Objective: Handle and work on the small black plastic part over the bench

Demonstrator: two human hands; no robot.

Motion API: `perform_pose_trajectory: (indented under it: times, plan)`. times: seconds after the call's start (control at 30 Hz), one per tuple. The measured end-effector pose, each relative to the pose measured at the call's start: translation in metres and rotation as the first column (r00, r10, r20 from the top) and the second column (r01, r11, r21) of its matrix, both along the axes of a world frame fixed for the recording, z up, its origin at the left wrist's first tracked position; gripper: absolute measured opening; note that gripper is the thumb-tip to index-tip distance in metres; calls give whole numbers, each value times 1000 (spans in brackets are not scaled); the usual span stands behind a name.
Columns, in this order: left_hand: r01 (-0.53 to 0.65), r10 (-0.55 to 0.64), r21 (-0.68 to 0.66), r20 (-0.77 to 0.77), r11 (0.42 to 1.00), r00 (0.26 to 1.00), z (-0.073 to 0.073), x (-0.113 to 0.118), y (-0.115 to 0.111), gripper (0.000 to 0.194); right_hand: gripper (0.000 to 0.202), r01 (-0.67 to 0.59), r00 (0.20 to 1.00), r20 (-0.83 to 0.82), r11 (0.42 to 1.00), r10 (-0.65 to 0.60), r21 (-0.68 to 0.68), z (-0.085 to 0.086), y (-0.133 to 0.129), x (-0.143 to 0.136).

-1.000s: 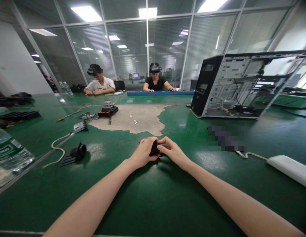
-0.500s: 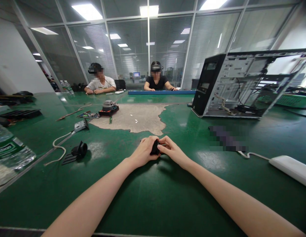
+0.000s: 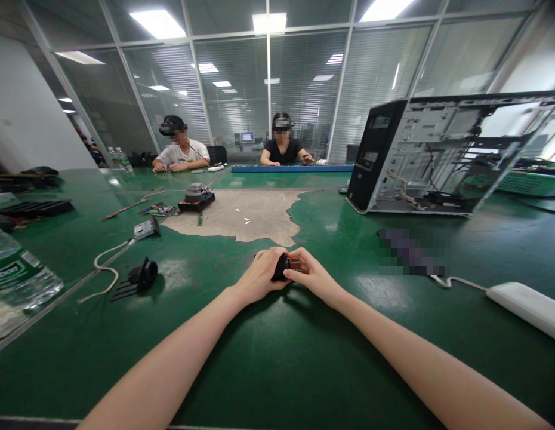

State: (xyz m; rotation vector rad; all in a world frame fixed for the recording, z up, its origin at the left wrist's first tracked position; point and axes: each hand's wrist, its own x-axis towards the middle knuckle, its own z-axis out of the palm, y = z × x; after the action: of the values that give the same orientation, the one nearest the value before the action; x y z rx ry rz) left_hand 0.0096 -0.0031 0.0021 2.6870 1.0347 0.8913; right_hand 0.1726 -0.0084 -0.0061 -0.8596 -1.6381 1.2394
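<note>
the left hand's (image 3: 259,273) fingers hold the black part (image 3: 280,269); the right hand's (image 3: 314,275) fingers pinch its right side.

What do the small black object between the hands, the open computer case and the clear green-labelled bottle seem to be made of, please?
Small black object: possibly plastic, dark and fairly dull, though mostly hidden.
Open computer case: likely sheet metal inside, from its grey sheen and cut openings; the black front may be plastic.
Clear bottle: seemingly glossy plastic, see-through with bright highlights.
</note>
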Motion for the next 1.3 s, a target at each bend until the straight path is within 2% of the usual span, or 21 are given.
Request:
perform_pose_trajectory:
  times: [0.17, 0.33, 0.57, 0.7, 0.9, 1.1, 1.3]
  plan:
    - [2, -2, 5, 9, 1000, 1000, 1, 1, 0, 51, 20, 36, 999, -29, 999, -37, -18, 1, -1, -3]
    - [-6, 6, 12, 11, 1000, 1000, 0, 0, 1, 52, 28, 65, 998, 25, 996, -63, -62, 2, 2, -3]
    - [-18, 18, 25, 1, 1000, 1000, -2, -1, 0, 52, 27, -31, 999, -23, 999, 30, -17, 4, 0, 2]
    - [-25, 24, 34, 6, 999, 1000, -1, 0, 0, 51, 21, -14, 999, -39, 999, 12, -46, 2, -1, 0]
    - [-33, 34, 50, -5, 998, 999, -2, 1, 0, 51, 28, 56, 998, 0, 993, -56, -100, 0, 4, -1]
    - [-36, 37, 46, -21, 998, 999, -2, 0, 0, 51, 28, -32, 998, -50, 993, 26, -116, 8, 0, 1]
    - [-22, 24, 58, -21, 998, 999, -2, 0, -1, 52, 28, 33, 999, -33, 994, -36, -103, 7, -1, -1]
